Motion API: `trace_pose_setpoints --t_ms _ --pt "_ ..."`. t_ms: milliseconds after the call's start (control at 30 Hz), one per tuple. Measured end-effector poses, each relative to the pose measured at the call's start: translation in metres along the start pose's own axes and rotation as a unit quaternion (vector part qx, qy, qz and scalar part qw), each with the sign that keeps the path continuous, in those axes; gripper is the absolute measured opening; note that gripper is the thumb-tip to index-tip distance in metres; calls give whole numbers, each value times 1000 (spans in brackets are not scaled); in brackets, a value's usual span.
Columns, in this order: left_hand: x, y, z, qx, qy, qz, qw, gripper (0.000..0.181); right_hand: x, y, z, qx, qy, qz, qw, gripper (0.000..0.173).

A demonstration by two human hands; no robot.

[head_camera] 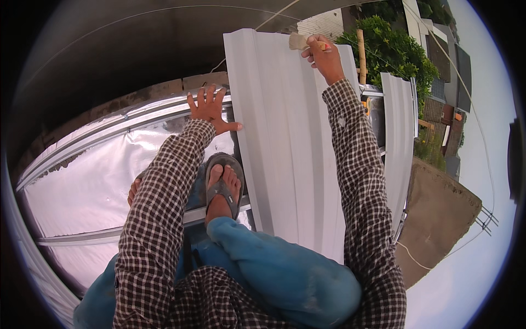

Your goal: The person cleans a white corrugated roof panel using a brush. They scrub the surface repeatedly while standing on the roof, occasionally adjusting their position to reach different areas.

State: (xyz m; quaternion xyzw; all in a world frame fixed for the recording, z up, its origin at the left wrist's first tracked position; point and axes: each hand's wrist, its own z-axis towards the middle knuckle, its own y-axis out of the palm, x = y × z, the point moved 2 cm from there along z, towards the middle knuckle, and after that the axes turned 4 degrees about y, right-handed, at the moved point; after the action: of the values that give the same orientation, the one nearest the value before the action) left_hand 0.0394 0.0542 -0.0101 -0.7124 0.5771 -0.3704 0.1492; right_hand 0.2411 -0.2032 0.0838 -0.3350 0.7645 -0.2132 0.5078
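Note:
Before me lies a ribbed white metal roofing sheet [283, 135]. My right hand [326, 57] grips a paintbrush with pale bristles [297, 42] over the sheet's far end; I cannot tell whether the bristles touch the metal. Fingers spread, my left hand [210, 107] is beside the sheet's left edge, over a metal batten [152, 111], and its thumb reaches that edge. Nothing is in the left hand. Shiny foil insulation [94, 181] stretches between the battens on the left.
My sandalled foot [225, 185] stands just left of the sheet. A dark grey wall [123, 41] rises beyond the battens. Rightward are another ribbed sheet [398, 123], an orange tool [367, 107], a wooden post [361, 57] and a concrete slab [437, 218] with protruding rebar [487, 220].

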Motion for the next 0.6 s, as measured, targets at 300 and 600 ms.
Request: trace_pose_setpoints --t_ms 300,600 --pt "3 1 1 12 18 11 1000 132 26 29 20 43 73 146 986 29" --pt "5 -4 0 1 8 19 1000 131 1 35 -28 -20 -52 -224 973 33"
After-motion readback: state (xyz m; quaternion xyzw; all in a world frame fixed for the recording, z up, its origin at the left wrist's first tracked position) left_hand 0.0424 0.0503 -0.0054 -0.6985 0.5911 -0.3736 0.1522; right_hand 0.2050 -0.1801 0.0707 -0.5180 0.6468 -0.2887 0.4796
